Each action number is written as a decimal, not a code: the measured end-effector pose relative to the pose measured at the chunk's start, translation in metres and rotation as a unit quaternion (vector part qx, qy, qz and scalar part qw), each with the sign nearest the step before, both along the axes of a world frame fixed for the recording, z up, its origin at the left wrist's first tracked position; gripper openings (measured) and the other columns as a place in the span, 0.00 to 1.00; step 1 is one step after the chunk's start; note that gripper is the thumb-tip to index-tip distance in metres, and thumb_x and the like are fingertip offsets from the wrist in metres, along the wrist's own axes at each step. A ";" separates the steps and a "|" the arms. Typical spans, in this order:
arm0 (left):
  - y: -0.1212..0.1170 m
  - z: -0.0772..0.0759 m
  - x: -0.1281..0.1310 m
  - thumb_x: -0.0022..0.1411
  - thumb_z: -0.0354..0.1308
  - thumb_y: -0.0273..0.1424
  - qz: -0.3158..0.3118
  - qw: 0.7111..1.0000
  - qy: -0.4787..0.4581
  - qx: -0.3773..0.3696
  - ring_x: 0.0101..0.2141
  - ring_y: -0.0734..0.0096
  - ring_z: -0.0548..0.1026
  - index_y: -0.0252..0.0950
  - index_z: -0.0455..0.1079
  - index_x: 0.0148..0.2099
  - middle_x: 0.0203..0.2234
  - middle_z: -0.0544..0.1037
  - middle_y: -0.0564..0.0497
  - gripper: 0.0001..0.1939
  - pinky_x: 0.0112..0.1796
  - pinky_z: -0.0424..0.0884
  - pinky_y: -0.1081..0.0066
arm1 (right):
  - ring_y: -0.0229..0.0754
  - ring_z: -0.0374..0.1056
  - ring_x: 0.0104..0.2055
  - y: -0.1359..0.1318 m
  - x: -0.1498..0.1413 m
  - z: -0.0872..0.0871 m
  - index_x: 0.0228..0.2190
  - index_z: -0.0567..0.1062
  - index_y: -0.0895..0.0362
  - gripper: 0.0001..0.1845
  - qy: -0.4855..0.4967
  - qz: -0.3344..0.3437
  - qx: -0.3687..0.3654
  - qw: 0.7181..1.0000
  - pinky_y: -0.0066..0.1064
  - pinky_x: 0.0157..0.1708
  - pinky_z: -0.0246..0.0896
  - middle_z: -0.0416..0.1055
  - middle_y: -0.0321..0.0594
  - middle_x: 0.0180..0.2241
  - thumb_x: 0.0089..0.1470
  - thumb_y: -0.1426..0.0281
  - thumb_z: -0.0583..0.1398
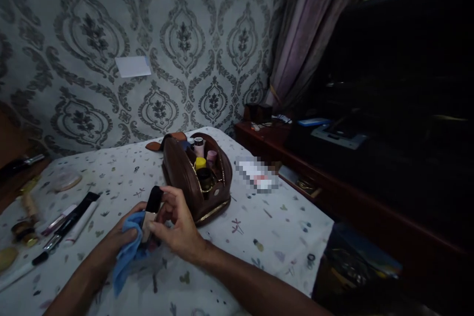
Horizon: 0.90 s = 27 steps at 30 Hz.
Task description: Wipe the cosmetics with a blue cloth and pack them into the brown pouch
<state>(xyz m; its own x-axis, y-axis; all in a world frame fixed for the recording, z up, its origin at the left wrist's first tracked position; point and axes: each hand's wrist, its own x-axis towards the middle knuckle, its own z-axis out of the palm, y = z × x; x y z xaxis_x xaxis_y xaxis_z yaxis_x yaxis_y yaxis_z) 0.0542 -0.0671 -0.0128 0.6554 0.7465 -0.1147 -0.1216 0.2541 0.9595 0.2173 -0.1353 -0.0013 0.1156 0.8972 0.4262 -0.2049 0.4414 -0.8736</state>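
Note:
My right hand (pixel 179 227) is closed around a small bottle with a black cap (pixel 151 210), held just above the patterned white bedsheet (pixel 274 227). My left hand (pixel 124 232) grips a blue cloth (pixel 128 252) pressed against the bottle's lower part. Just behind both hands stands an open brown leather cosmetics bag (pixel 177 173) with several bottles and tubes upright inside it (pixel 202 155).
Tubes, pencils and small jars lie scattered on the sheet at the left (pixel 66 222). A round compact (pixel 65 180) lies further back. A dark wooden shelf (pixel 296 163) with small items runs along the right. Patterned wallpaper and a curtain (pixel 296 34) stand behind.

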 end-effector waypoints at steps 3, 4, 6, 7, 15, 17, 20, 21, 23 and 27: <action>-0.008 0.007 0.004 0.43 0.72 0.46 0.065 0.997 0.015 -0.039 0.22 0.65 0.73 0.40 0.70 0.55 0.28 0.78 0.50 0.37 0.24 0.70 0.69 | 0.37 0.64 0.31 -0.002 0.002 0.002 0.53 0.59 0.49 0.35 -0.005 -0.002 -0.006 1.000 0.31 0.33 0.63 0.68 0.37 0.40 0.47 0.62 0.67; -0.009 0.008 0.005 0.44 0.72 0.46 0.084 0.995 0.023 -0.046 0.21 0.66 0.73 0.39 0.71 0.54 0.27 0.78 0.51 0.35 0.23 0.69 0.70 | 0.37 0.64 0.31 -0.002 0.002 0.002 0.53 0.59 0.49 0.35 -0.006 -0.006 -0.010 1.000 0.32 0.33 0.63 0.68 0.37 0.39 0.46 0.62 0.67; -0.008 0.006 0.007 0.46 0.71 0.46 0.109 0.992 0.030 -0.057 0.20 0.68 0.72 0.39 0.72 0.49 0.26 0.77 0.52 0.30 0.21 0.67 0.72 | 0.38 0.65 0.32 -0.002 0.002 0.001 0.52 0.60 0.50 0.35 -0.008 -0.014 -0.016 1.000 0.31 0.33 0.64 0.68 0.37 0.38 0.45 0.60 0.68; -0.007 0.005 0.007 0.47 0.71 0.46 0.120 0.990 0.034 -0.063 0.19 0.69 0.72 0.39 0.72 0.46 0.25 0.77 0.53 0.28 0.21 0.67 0.73 | 0.38 0.66 0.33 -0.002 0.002 0.001 0.51 0.61 0.50 0.34 -0.009 -0.018 -0.020 1.000 0.31 0.33 0.63 0.68 0.37 0.38 0.45 0.60 0.68; 0.007 -0.002 0.012 0.46 0.71 0.46 0.115 0.991 0.021 -0.071 0.21 0.71 0.73 0.37 0.71 0.38 0.21 0.75 0.57 0.23 0.23 0.70 0.74 | 0.42 0.70 0.39 -0.003 0.002 0.000 0.54 0.63 0.50 0.37 -0.032 0.012 -0.036 0.999 0.32 0.38 0.66 0.73 0.39 0.43 0.44 0.60 0.69; 0.006 -0.001 0.014 0.47 0.70 0.47 0.118 0.991 0.007 -0.058 0.23 0.69 0.75 0.37 0.71 0.37 0.22 0.76 0.56 0.22 0.23 0.69 0.74 | 0.42 0.71 0.40 -0.003 0.002 0.000 0.53 0.64 0.51 0.37 -0.030 0.016 -0.041 0.999 0.33 0.39 0.67 0.73 0.39 0.43 0.43 0.59 0.70; 0.001 0.004 0.017 0.45 0.71 0.45 0.148 0.988 0.005 -0.039 0.28 0.64 0.78 0.38 0.71 0.39 0.26 0.79 0.55 0.23 0.28 0.72 0.72 | 0.44 0.71 0.43 -0.002 0.001 -0.001 0.53 0.64 0.50 0.40 -0.008 0.026 -0.059 0.998 0.35 0.42 0.68 0.73 0.39 0.44 0.42 0.57 0.71; 0.000 0.006 0.018 0.45 0.72 0.45 0.162 0.986 0.011 -0.031 0.29 0.63 0.79 0.38 0.71 0.40 0.27 0.79 0.55 0.24 0.29 0.73 0.71 | 0.44 0.71 0.44 -0.002 0.001 -0.003 0.55 0.63 0.50 0.41 0.001 0.032 -0.065 0.997 0.36 0.43 0.69 0.73 0.40 0.45 0.42 0.58 0.71; -0.003 0.010 0.019 0.45 0.72 0.46 0.174 0.984 0.028 -0.013 0.31 0.62 0.79 0.39 0.70 0.42 0.29 0.80 0.54 0.26 0.31 0.73 0.70 | 0.45 0.71 0.45 -0.002 0.000 -0.007 0.59 0.59 0.50 0.44 0.011 0.033 -0.071 0.997 0.37 0.45 0.69 0.72 0.41 0.47 0.44 0.59 0.71; -0.003 0.011 0.019 0.47 0.70 0.48 0.152 0.986 0.054 0.044 0.30 0.63 0.78 0.38 0.69 0.43 0.30 0.79 0.53 0.26 0.30 0.72 0.70 | 0.48 0.68 0.53 -0.001 0.000 -0.013 0.64 0.54 0.52 0.48 -0.020 -0.033 -0.063 0.997 0.40 0.53 0.65 0.69 0.46 0.52 0.48 0.60 0.69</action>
<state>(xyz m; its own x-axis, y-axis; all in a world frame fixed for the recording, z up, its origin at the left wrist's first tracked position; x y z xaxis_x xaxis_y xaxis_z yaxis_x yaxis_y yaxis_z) 0.0735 -0.0701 -0.0014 0.3869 0.9170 -0.0972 -0.0750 0.1363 0.9878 0.2175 -0.1365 -0.0148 0.1614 0.9349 0.3161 -0.1421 0.3390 -0.9300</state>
